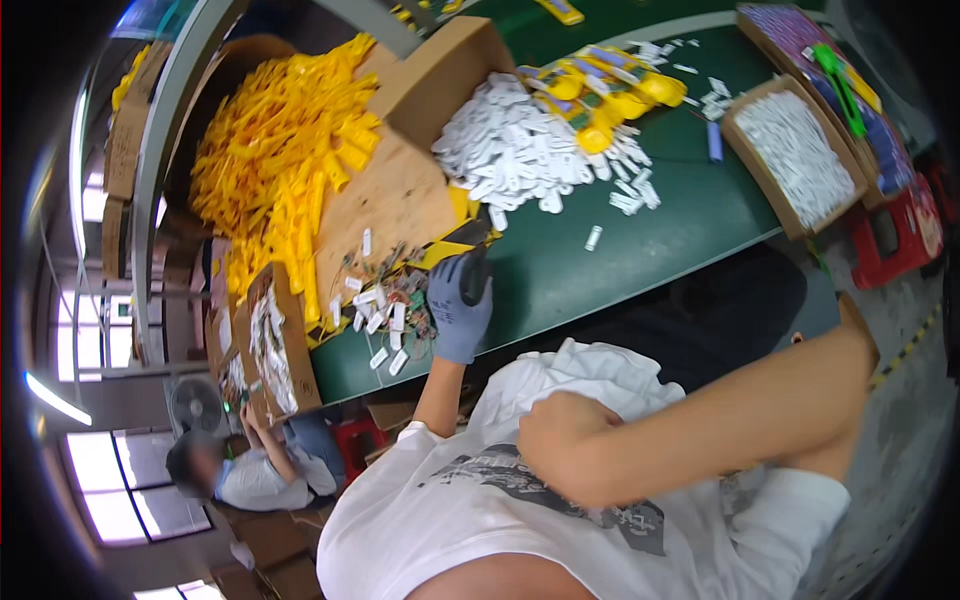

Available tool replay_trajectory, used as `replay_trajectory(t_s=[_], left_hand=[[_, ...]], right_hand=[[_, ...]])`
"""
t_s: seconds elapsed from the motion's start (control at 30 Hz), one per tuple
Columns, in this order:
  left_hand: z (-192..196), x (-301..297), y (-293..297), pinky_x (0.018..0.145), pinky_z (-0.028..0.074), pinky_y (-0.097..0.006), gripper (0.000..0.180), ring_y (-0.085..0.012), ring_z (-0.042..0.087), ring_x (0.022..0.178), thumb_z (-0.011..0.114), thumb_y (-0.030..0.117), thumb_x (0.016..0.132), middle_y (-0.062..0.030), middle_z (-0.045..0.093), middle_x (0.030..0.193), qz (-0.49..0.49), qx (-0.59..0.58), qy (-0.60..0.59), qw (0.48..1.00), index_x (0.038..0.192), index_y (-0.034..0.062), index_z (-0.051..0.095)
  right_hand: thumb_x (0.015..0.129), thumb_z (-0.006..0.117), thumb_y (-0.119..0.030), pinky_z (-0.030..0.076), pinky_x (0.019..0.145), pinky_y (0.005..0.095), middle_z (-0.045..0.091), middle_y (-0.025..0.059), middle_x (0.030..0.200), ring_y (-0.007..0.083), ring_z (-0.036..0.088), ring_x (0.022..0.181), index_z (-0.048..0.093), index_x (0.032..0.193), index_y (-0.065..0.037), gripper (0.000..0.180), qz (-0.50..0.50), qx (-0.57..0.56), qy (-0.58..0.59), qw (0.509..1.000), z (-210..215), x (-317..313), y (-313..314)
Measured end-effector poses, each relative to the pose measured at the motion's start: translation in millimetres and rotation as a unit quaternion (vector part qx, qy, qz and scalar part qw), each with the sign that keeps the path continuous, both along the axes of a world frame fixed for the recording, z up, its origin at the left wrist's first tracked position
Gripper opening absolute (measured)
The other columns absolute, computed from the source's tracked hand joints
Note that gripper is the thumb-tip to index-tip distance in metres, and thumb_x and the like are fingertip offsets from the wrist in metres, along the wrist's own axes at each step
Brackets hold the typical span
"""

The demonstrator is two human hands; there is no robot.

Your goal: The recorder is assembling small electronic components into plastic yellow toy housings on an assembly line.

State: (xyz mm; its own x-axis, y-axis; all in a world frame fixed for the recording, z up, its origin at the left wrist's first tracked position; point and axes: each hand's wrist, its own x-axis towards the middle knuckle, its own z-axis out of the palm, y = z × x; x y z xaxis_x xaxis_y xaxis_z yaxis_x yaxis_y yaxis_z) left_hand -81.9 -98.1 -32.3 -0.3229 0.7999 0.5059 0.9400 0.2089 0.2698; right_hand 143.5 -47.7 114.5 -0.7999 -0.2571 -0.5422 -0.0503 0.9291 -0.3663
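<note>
White pieces (398, 318) lie just beside the left hand (460, 305) — grip unclear — right hand (565, 440) curled, contents hidden.

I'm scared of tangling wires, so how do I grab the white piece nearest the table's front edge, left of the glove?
Probably pinch the white piece across its long sides, coming from the front: it's narrow, and wires bunch beyond it.
</note>
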Motion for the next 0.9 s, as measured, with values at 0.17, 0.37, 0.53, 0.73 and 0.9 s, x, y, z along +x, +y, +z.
replay_trajectory(t_s=[0.17, 0.37, 0.53, 0.73, 0.9], left_hand=[[22, -68, 20, 0.086, 0.044, -0.042, 0.027, -0.0342, 0.058, 0.094, 0.067, 0.019, 0.081, -0.014, 0.063, 0.1, 0.19, 0.023, -0.017, 0.981, 0.106, 0.0089, 0.064], [16, -257, 61, 0.086, 0.046, -0.046, 0.051, -0.0369, 0.057, 0.103, 0.063, 0.039, 0.081, -0.0204, 0.056, 0.117, 0.282, -0.033, 0.087, 0.955, 0.125, 0.0144, 0.054], [2, -372, 88, 0.097, 0.044, -0.043, 0.064, -0.0353, 0.054, 0.114, 0.059, 0.037, 0.079, -0.0227, 0.054, 0.124, 0.403, -0.235, -0.012, 0.885, 0.139, 0.0224, 0.044], [4, -370, 95, 0.09, 0.047, -0.043, 0.049, -0.0314, 0.061, 0.106, 0.052, 0.032, 0.084, -0.0171, 0.063, 0.114, 0.36, -0.23, 0.064, 0.902, 0.131, 0.0178, 0.053], [44, -327, 32, 0.077, 0.051, -0.04, 0.03, -0.0327, 0.066, 0.086, 0.063, 0.027, 0.081, -0.0152, 0.069, 0.091, 0.371, 0.142, 0.053, 0.916, 0.107, 0.0128, 0.065]], right_hand=[[0.08, 0.063, -0.018, 0.053, 0.06, 0.038, 0.068, 0.0131, 0.08, 0.0283, 0.067, 0.07, 0.066, 0.088, -0.002, 0.018, -0.119, -0.106, 0.249, 0.955, -101, -36, 38], [0.089, 0.059, -0.027, 0.052, 0.068, 0.0406, 0.069, 0.0118, 0.089, 0.0298, 0.067, 0.077, 0.061, 0.112, -0.004, 0.033, -0.134, -0.32, 0.245, 0.905, -143, -47, 34], [0.086, 0.065, -0.024, 0.051, 0.071, 0.0359, 0.069, 0.0082, 0.088, 0.0227, 0.066, 0.076, 0.062, 0.114, -0.009, 0.032, -0.245, -0.44, 0.145, 0.852, -148, -44, 43], [0.083, 0.068, -0.009, 0.049, 0.057, 0.0253, 0.067, 0.006, 0.079, 0.0132, 0.061, 0.062, 0.067, 0.106, -0.007, 0.023, -0.409, -0.519, 0.214, 0.72, -151, -34, 59], [0.084, 0.067, -0.014, 0.049, 0.061, 0.0274, 0.066, 0.0068, 0.079, 0.015, 0.061, 0.063, 0.066, 0.1, -0.003, 0.02, -0.367, -0.449, 0.197, 0.791, -122, -82, 62]])
